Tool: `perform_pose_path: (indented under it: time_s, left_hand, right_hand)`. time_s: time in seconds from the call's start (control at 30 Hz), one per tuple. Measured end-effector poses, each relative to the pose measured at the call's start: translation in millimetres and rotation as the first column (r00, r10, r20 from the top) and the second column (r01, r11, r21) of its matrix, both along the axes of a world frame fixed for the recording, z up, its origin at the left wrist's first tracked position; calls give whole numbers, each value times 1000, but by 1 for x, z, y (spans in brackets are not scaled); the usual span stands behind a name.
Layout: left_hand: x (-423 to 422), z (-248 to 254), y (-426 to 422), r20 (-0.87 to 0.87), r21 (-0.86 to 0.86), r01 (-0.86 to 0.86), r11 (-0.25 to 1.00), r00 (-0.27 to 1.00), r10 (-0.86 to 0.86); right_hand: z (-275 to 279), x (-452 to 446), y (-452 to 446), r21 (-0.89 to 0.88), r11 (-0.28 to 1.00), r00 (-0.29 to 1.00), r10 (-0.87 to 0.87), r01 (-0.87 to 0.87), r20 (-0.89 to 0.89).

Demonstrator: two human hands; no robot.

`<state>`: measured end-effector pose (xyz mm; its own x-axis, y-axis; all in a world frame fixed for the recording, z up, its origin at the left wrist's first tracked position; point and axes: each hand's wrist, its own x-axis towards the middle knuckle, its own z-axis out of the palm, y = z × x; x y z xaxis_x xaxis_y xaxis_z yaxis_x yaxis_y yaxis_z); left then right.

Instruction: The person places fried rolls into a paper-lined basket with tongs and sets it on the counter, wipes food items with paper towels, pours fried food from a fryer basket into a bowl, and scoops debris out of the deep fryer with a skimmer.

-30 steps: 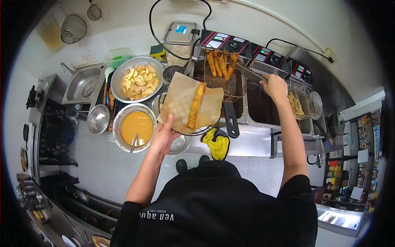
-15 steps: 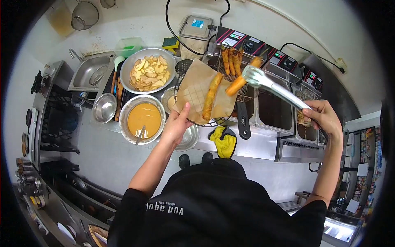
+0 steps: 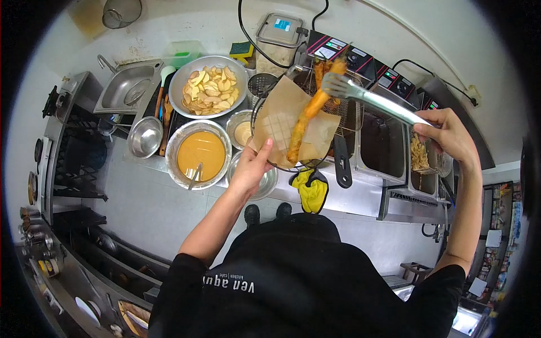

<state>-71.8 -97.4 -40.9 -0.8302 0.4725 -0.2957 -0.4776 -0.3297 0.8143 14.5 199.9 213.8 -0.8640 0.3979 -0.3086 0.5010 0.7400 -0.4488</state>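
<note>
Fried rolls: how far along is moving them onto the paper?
Looks done: one roll lies on the paper. In hand: the right hand has the tongs on a second roll over the paper, whose edge the left hand holds. Left: more rolls in the fryer basket, partly hidden, so no firm count.

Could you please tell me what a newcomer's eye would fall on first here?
Probably the golden roll gripped by the tongs in the right hand, over the brown paper in the left hand. Next, the bright yellow cloth at the counter's front edge, and the orange-brown liquid farther left, just below the pale slices.
</note>
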Motion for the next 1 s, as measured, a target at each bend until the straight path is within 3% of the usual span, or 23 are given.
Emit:
perform_pose_path:
  time_s: [0.03,0.2,0.27,0.5,0.6,0.7,0.77,0.83,0.9,1.0]
  left_hand:
    - [0,-2,1,19,-15,4,1000,1000,-4]
    - [-1,-6,1,16,-50,16,999,1000,-15]
    - [-1,-7,0,-22,13,26,1000,999,-26]
    - [3,-5,-5,8,-29,5,1000,1000,-4]
    - [3,-11,-9,54,34,25,999,998,-27]
    - [4,-16,-12,103,11,24,1000,994,-25]
    - [3,-18,-15,111,24,38,999,993,-40]
    - [3,-16,-15,110,66,61,996,992,-68]
    - [3,-14,-16,115,70,24,997,993,-32]
    - [2,-14,-18,109,55,30,998,993,-36]
  right_hand:
    - [0,-4,-5,38,999,999,25,-26,39]
    - [-16,-22,-25,-115,986,958,145,-120,246]
    - [-21,-32,-23,-133,982,946,166,-133,277]
    - [-2,-49,-25,-85,975,909,223,-207,352]
    - [16,-41,1,22,965,919,242,-261,310]
    - [14,-36,29,165,981,984,72,-99,162]
    - [-13,-40,49,364,926,984,36,-98,173]
    - [-59,-42,75,594,795,992,121,-122,42]
    - [-86,-49,80,642,765,998,31,-55,48]
    - [-105,-51,78,629,775,998,55,-59,25]
